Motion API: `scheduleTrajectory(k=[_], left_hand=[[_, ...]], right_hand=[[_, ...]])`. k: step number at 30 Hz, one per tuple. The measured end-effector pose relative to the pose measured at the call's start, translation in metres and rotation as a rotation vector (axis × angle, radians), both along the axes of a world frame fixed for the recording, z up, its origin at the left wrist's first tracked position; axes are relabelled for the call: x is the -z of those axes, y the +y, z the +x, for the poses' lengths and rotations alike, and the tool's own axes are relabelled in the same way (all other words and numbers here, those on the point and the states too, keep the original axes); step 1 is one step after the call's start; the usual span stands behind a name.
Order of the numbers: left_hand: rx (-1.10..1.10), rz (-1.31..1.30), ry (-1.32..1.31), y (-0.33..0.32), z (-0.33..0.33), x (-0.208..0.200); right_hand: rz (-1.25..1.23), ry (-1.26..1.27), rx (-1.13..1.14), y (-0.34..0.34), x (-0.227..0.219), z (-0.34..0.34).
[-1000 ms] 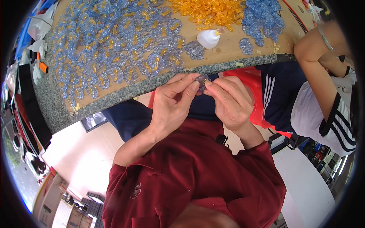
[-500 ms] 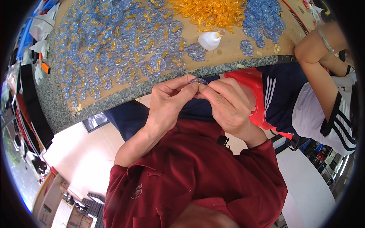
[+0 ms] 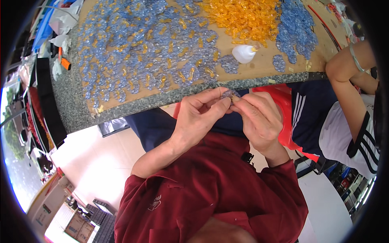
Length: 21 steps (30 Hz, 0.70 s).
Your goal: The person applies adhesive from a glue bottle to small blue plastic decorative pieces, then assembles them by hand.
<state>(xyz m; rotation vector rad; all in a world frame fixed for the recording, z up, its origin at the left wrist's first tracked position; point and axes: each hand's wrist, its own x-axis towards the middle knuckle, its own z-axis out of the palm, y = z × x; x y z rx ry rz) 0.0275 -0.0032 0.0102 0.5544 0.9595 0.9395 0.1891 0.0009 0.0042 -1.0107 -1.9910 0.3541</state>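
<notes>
A small translucent violet-blue plastic piece (image 3: 230, 94) with a bumpy outline is held just off the table's front edge. My left hand (image 3: 199, 117) pinches it between thumb and fingers from the left. My right hand (image 3: 262, 120) is closed at its right side, thumb and fingertips pressed on it. Those fingertips hide part of the piece, and whether they also hold something smaller cannot be made out. Beyond my hands, a loose blue plastic piece (image 3: 229, 64) lies near the table edge, beside a white squeeze bottle (image 3: 243, 54) with a yellowish tip.
Many blue pieces with yellow inserts (image 3: 150, 52) cover the table's left. Behind the bottle are a pile of orange pieces (image 3: 243, 18) and a blue pile (image 3: 297, 34). A single blue piece (image 3: 279, 63) lies nearby. At right, another person's arm (image 3: 344, 77) rests by the table.
The view has shifted, so the table and my hands appear farther right and lower. Both hands keep their pinch on the piece, which shows a little more of its face.
</notes>
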Motion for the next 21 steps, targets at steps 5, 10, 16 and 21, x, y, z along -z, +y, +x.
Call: scheduleTrajectory(k=[5,10,16,21], left_hand=[[-0.036,0.164,0.146,0.001,-0.014,-0.017],[-0.268,0.415,0.661,0.024,-0.053,-0.019],[-0.199,0.633,1.39,0.042,-0.083,-0.006],[-0.276,0.872,1.578,0.039,-0.073,-0.007]], right_hand=[[-0.052,0.121,-0.043,0.005,-0.01,-0.009],[-0.098,0.174,0.177,0.012,-0.007,0.0],[-0.214,0.23,0.375,0.023,0.006,0.005],[-0.183,0.133,0.414,0.043,0.007,-0.001]])
